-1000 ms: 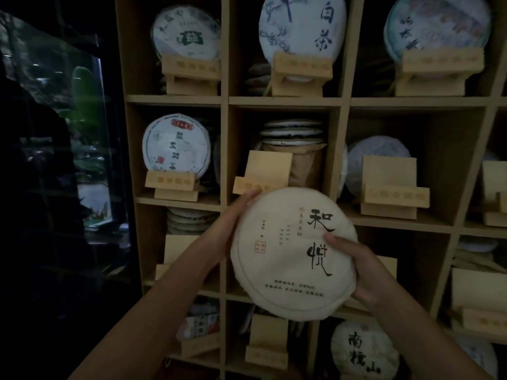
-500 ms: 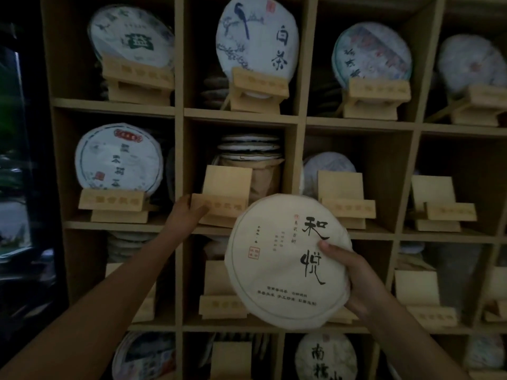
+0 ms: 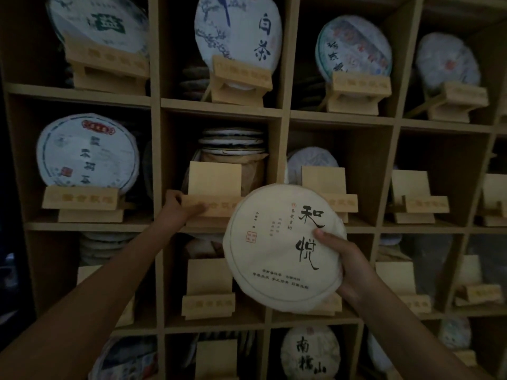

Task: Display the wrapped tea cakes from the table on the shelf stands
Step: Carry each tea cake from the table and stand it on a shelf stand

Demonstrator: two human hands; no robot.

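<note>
Placing step: left hand (image 3: 182, 208) grips the empty stand (image 3: 214, 192) in the middle cubby; right hand (image 3: 347, 263) pinches the cake (image 3: 277, 250) just right of it. Next, the cake probably needs lifting onto the ledge.

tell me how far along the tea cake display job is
Done: several stands already carry cakes, such as the bird-print cake in the top row. In hand: the right hand grips a cream cake while the left hand touches the empty stand in the middle cubby. Left: seating this cake, plus more bare stands to the right and below.
</note>
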